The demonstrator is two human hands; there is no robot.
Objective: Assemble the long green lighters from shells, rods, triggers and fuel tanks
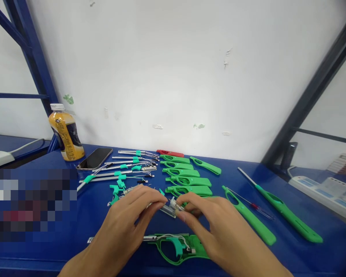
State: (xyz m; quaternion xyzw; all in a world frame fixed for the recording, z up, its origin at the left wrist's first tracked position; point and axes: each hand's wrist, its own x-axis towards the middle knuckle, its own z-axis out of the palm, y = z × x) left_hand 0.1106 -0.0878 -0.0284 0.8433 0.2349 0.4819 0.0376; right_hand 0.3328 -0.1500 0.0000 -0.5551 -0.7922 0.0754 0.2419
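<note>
My right hand [213, 219] pinches a small clear valve part [173, 202] between thumb and fingertips. Just left of it, my left hand [132, 215] has thumb and index finger close together; what lies between them is too small to tell. A clear transparent piece [168, 210] shows under the fingertips. Below both hands lies an open green lighter shell [196, 246] with a metal tube, white wires and a teal trigger [177, 246] in it. Behind are several green shell halves [187, 181] and a red one [170, 153].
Metal rods with teal parts [109, 176] lie at the left, near a phone [95, 158] and a yellow bottle [66, 134]. At the right are a screwdriver [255, 206], a long green lighter [291, 215] and a white power strip [325, 194].
</note>
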